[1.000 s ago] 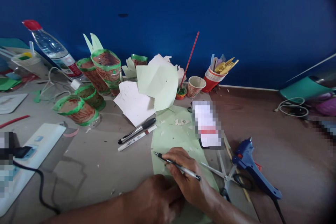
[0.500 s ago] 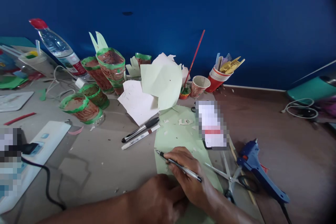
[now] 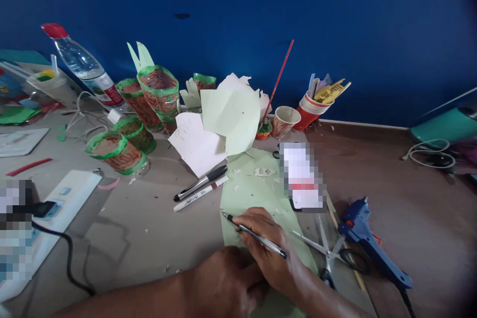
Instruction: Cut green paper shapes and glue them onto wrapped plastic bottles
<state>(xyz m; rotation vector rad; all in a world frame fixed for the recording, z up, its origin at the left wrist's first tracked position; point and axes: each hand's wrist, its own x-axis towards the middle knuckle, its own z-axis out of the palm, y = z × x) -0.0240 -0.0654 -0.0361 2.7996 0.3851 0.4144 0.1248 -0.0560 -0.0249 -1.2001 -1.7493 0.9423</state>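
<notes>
My right hand (image 3: pixel 268 251) is closed around a slim pen (image 3: pixel 253 233), its tip resting near the left edge of a light green paper sheet (image 3: pixel 257 194) flat on the table. My left hand (image 3: pixel 223 285) lies just left of the right one, fingers curled down and pressing on the lower part of the sheet; nothing shows inside it. Small paper scraps lie on the sheet farther up.
Two markers (image 3: pixel 201 186) lie left of the sheet. Scissors (image 3: pixel 328 253) and a blue glue gun (image 3: pixel 367 243) sit to the right. Green-rimmed brown cups (image 3: pixel 115 151), a water bottle (image 3: pixel 80 64), folded paper (image 3: pixel 231 119) and paper cups (image 3: pixel 285 121) stand behind. A power strip (image 3: pixel 55 208) lies at left.
The view has shifted slightly, so everything sits a little further right in the picture. Both hands and the pen stay in the same place on the sheet.
</notes>
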